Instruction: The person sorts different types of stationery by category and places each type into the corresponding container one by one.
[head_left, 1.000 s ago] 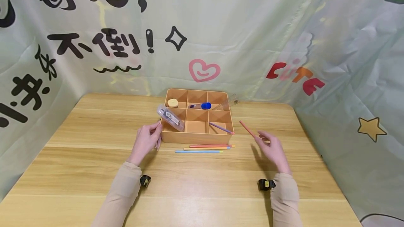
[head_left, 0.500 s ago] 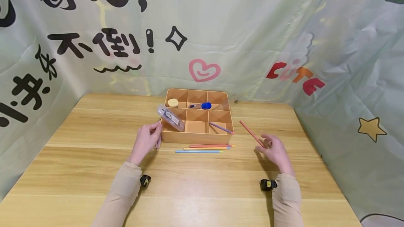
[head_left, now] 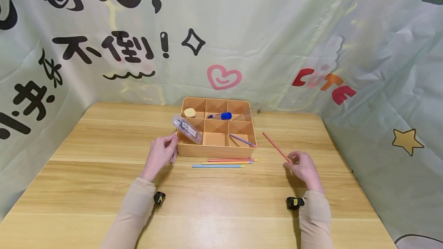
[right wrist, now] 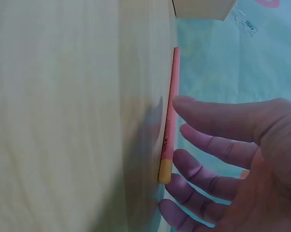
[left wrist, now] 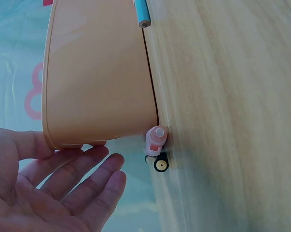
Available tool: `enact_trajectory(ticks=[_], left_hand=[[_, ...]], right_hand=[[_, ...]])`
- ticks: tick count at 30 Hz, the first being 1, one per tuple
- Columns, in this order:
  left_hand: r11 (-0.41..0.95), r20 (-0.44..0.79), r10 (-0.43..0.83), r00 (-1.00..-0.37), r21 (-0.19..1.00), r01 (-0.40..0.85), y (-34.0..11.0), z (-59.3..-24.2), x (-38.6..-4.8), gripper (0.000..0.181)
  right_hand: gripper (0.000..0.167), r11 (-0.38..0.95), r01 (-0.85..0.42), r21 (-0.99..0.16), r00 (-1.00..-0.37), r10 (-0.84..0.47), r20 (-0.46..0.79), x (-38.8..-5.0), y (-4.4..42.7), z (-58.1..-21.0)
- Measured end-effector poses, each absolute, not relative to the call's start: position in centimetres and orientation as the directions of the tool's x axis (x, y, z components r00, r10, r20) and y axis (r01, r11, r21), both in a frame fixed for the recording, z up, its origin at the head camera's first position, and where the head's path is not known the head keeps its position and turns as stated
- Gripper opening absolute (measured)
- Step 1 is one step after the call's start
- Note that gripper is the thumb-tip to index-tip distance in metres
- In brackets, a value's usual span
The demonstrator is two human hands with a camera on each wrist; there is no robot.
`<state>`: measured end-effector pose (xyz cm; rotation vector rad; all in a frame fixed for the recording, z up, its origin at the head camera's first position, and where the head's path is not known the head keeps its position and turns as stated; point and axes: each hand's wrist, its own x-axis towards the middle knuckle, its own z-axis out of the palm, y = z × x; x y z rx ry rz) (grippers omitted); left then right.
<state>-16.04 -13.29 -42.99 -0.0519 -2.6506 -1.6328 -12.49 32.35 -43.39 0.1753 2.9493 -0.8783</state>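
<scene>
A tan organizer box (head_left: 214, 151) with six compartments stands near the table's back edge. At its front left corner my left hand (head_left: 160, 156) pinches the rim between thumb and fingers; the other fingers hang relaxed in the left wrist view. A red pencil (head_left: 273, 143) lies slanted on the table to the right. My right hand (head_left: 304, 168) is at its near end, with thumb and relaxed fingers beside the pencil (right wrist: 172, 116) and not curled round it; the right wrist view shows its yellow end. Whether the thumb touches it, I cannot tell.
In the box are a clear case (head_left: 187, 129), a beige block (head_left: 189, 113), a blue-capped tube (head_left: 226, 116), a clear ruler (head_left: 256, 110) and a purple pencil (head_left: 242, 140). Several pencils, one blue (head_left: 218, 166), lie before it. A small pink item (left wrist: 156, 140) is by its corner.
My right hand has moved back and slightly right along the red pencil, so more of the pencil shows. Its fingers have shifted around the near end. The left hand and box have stayed still.
</scene>
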Motion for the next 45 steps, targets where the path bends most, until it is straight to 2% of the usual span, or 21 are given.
enact_trajectory(ticks=[10, 29, 45], left_hand=[[0.445, 0.039, 0.014, -0.999, 0.894, 0.041, -13.26, -42.99, -16.05, 0.041], [0.468, 0.058, 0.012, -0.998, 0.882, 0.057, -13.27, -43.02, -16.06, 0.041], [0.448, 0.058, 0.017, -0.998, 0.892, 0.059, -13.27, -43.11, -16.06, 0.042]], right_hand=[[0.033, 0.824, 0.200, -0.530, -0.979, 0.148, -0.139, -12.34, 32.36, -43.35], [0.016, 0.809, 0.262, -0.527, -0.965, 0.228, -0.131, -12.40, 32.33, -43.71], [0.017, 0.811, 0.263, -0.523, -0.964, 0.249, -0.098, -12.27, 32.38, -44.09]])
